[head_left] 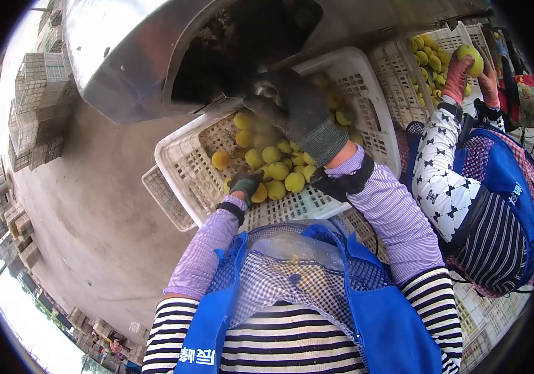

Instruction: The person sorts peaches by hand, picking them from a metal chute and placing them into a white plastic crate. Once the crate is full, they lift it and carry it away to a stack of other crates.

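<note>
A white plastic crate (173,149) in front of me holds many round yellow-green fruits (277,170), some with an orange blush, perhaps peaches. My left hand (246,181), in a dark glove, is down in the crate's near left part against the fruits. Its fingers are mostly hidden, so a grip cannot be made out. My right hand (295,106), in a dark glove with a grey knit cuff, reaches over the far side of the crate, close below the dark opening (236,50) of a metal machine. Motion blurs its fingers, and what they hold cannot be seen.
The metal machine housing (123,56) overhangs the crate's far side. At right, a co-worker in pink gloves holds a yellow-green fruit (470,60) above another fruit crate (398,78). Stacked crates (39,106) stand at left on the concrete floor (99,187).
</note>
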`<state>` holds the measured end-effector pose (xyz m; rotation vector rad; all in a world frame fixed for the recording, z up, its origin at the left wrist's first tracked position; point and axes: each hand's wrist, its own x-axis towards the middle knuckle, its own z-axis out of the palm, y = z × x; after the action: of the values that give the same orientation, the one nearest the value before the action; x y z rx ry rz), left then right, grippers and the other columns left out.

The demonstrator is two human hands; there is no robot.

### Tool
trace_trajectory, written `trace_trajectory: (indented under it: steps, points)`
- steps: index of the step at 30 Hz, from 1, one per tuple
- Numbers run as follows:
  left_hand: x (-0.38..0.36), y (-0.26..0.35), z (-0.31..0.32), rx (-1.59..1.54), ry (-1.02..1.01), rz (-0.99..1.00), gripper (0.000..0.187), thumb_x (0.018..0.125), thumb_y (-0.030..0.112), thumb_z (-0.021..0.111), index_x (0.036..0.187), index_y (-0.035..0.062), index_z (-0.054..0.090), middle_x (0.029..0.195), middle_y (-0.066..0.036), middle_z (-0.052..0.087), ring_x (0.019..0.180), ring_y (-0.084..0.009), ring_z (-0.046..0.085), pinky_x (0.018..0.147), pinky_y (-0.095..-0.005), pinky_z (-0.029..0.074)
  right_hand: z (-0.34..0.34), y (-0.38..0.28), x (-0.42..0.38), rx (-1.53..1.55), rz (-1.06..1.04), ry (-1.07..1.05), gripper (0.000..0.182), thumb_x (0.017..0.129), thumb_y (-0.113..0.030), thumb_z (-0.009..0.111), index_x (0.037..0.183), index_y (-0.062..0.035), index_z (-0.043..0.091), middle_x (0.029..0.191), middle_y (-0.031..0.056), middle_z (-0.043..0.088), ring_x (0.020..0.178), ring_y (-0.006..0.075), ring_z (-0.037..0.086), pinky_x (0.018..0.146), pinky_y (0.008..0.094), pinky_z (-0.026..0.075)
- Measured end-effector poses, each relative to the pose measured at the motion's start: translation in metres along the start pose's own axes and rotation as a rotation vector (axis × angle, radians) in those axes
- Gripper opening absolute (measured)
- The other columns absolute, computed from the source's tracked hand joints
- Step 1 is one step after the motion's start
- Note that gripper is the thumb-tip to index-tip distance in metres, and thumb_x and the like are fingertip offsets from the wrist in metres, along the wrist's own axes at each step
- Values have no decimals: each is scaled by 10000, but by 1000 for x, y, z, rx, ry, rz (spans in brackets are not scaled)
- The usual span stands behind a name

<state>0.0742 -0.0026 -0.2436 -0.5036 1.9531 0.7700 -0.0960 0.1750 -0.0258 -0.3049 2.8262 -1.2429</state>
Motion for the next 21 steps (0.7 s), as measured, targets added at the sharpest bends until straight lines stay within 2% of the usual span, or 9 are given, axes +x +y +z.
trace_trajectory:
  steps: [3, 6, 7, 8, 9, 13, 17, 20, 21]
  points:
    - [-34, 30, 11, 624, -136, -21, 791, 765, 563, 715, 1411, 191, 451, 1427, -141, 463, 1414, -415, 266, 1033, -616, 363, 43, 64, -69, -384, 180, -715, 426, 771, -336, 773, 1111, -104, 665, 1008, 115, 699, 927, 281, 678, 774, 410, 540]
    - [-16, 14, 9, 849, -257, 137, 771, 762, 504, 741, 1418, 238, 436, 1397, -99, 494, 1380, -393, 334, 1002, -585, 414, 92, 113, -126, -565, 179, -1285, 443, 730, -306, 799, 1089, -80, 671, 1085, 141, 694, 1020, 328, 669, 844, 432, 534]
    - [-20, 10, 14, 867, -299, 85, 731, 754, 481, 760, 1392, 272, 470, 1385, -63, 511, 1351, -367, 382, 980, -557, 448, 117, 138, -158, -585, 235, -1230, 474, 717, -322, 809, 1093, -69, 670, 1083, 140, 697, 1011, 327, 672, 842, 434, 536]
    - [-29, 1, 8, 757, -310, 153, 924, 723, 628, 701, 1455, 169, 374, 1380, -178, 509, 1277, -400, 480, 1093, -497, 360, 135, 153, -176, -601, 288, -1169, 506, 704, -338, 819, 1098, -59, 669, 1082, 140, 699, 1002, 326, 676, 841, 435, 537]
    - [-22, -13, 14, 769, -332, 110, 928, 730, 608, 707, 1469, 170, 357, 1411, -184, 482, 1298, -402, 464, 1090, -493, 373, 107, 112, -143, -569, 300, -1317, 498, 713, -338, 813, 1098, -55, 672, 1075, 140, 705, 998, 327, 679, 844, 449, 532]
    - [-36, -19, 27, 731, -191, 83, 931, 724, 519, 748, 1474, 137, 349, 1448, -207, 456, 1336, -369, 450, 1041, -452, 446, 116, 125, -146, -603, 238, -1399, 543, 708, -415, 813, 1114, -82, 675, 1090, 130, 704, 1018, 327, 669, 848, 430, 517]
    - [-22, -17, 18, 671, -306, 145, 917, 693, 483, 786, 1444, 133, 393, 1324, -181, 581, 1242, -334, 551, 1018, -408, 464, 65, 132, -121, 179, 600, -1348, 699, 781, -427, 738, 1358, -82, 545, 1262, 116, 625, 1143, 268, 602, 986, 373, 476]
    - [-37, 4, 0, 543, -428, 38, 880, 749, 475, 740, 1485, 196, 348, 1466, -162, 460, 1340, -312, 465, 1074, -429, 412, 24, 111, -128, 991, 842, -838, 628, 826, -340, 693, 1367, -63, 533, 1256, 106, 603, 1120, 237, 593, 988, 343, 478]
    - [-36, 1, 0, 553, -421, 52, 894, 745, 477, 745, 1490, 193, 342, 1472, -164, 452, 1344, -316, 459, 1079, -427, 407, 10, 97, -119, 945, 680, -769, 595, 850, -259, 643, 1388, -48, 503, 1280, 110, 574, 1119, 221, 585, 942, 344, 512]
